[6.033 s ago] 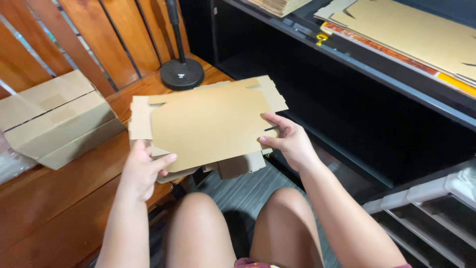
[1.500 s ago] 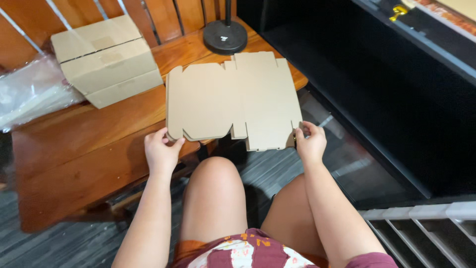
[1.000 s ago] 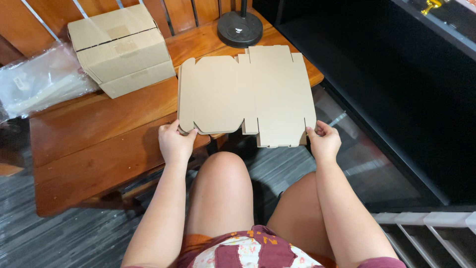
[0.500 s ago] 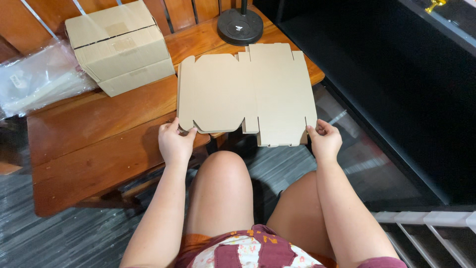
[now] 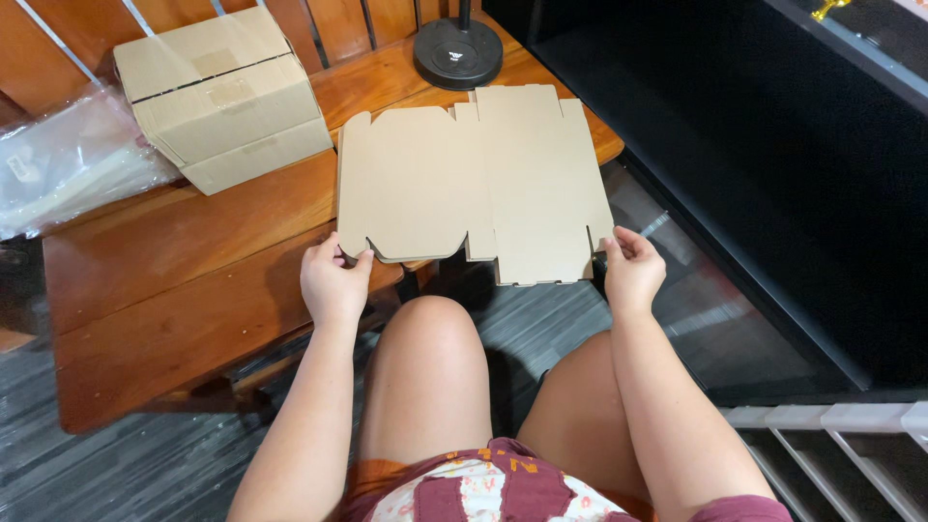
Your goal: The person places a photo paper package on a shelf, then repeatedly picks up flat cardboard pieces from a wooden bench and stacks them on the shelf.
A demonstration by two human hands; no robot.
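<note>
One flat, unfolded cardboard box blank (image 5: 474, 184) is held out over the near edge of a wooden slatted table (image 5: 164, 280), and two hands carry it. The left hand (image 5: 333, 280) pinches the blank's near-left corner, thumb on top and fingers curled beneath; the right hand (image 5: 633, 271) grips the near-right corner the same way, fingertips closed on the edge. The blank lies roughly level, its plain face up, with its long axis running left to right across the person's knees; its notched flaps point away toward the table's far side and back toward the lap. One taped, assembled cardboard box (image 5: 222, 92) sits on the table to the far left, well apart from the blank. Beside it lies one clear plastic bag (image 5: 68, 164) (its contents are hard to make out). One round black stand base (image 5: 457, 53) rests just beyond the blank's far edge.
</note>
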